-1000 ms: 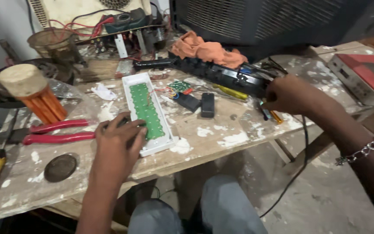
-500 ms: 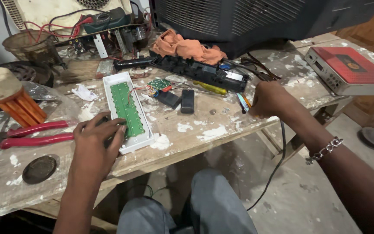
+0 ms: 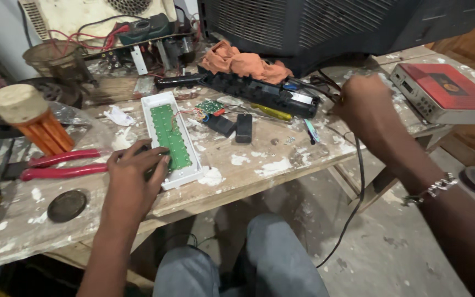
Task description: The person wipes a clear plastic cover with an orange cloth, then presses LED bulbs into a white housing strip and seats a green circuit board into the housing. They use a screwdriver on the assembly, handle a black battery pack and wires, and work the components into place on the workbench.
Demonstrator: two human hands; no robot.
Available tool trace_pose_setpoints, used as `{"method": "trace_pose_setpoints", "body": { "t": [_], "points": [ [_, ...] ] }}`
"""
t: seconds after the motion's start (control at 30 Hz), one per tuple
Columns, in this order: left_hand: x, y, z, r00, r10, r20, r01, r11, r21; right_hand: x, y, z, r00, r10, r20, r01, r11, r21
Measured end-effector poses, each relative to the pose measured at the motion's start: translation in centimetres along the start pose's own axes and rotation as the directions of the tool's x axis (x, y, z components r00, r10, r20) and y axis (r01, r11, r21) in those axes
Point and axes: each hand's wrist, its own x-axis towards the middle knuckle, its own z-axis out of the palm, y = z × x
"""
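The left hand [image 3: 133,176] lies palm down on the near end of the white tray [image 3: 159,107], its fingers spread flat and closed on nothing; the fingertips touch the green circuit board [image 3: 170,133] seated inside the tray. The tray is a long, narrow white plastic housing with a raised rim. The board fills almost its whole length and carries regular rows of small pale pads. Thin red and other coloured wires run from the far end of the tray to a small green board [image 3: 211,105] just beyond it.

The right hand [image 3: 364,104] is raised well to the right of the tray, curled as a closed fist seen from the back. A black cable [image 3: 359,181] drops from that hand past the counter edge, but whether the grip holds the cable cannot be told.

The tray rests on the paint-spattered wooden counter [image 3: 259,165]. Directly left of the tray lie red-handled pliers [image 3: 61,165]; further left stands an orange bundle with a pale cap [image 3: 31,118]. Right of the tray are two small black blocks [image 3: 244,127], then a long black housing [image 3: 259,91] with an orange cloth [image 3: 243,63] on it. A red-topped box [image 3: 446,91] sits far right of the tray.
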Motion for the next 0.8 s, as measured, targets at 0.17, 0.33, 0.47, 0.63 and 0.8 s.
{"method": "trace_pose_setpoints", "body": {
  "t": [0.17,0.33,0.47,0.63,0.8],
  "points": [
    [-0.3,-0.2,-0.5,1.0,-0.011,-0.016,0.01,0.999,-0.046,-1.7,-4.9,-6.9,0.883,-0.356,-0.306,0.321,0.933,-0.161],
    [-0.4,-0.4,-1.2,1.0,-0.016,-0.022,0.014,0.997,-0.073,-2.0,-11.1,-9.6,0.944,-0.314,-0.102,0.329,0.921,0.208],
    [-0.7,-0.7,-1.3,1.0,-0.015,-0.024,0.013,0.998,-0.063,-2.9,-15.7,-6.5,0.873,-0.452,-0.182,0.479,0.728,0.49],
    [-0.6,-1.0,-1.2,0.999,-0.032,-0.03,0.029,0.995,-0.092,-2.8,-18.2,-3.4,0.844,-0.489,-0.22,0.526,0.676,0.516],
    [-0.9,-1.4,-1.0,0.999,-0.046,-0.017,0.045,0.995,-0.092,-3.2,-19.2,-1.2,0.836,-0.492,-0.244,0.54,0.653,0.531]
  ]
}}
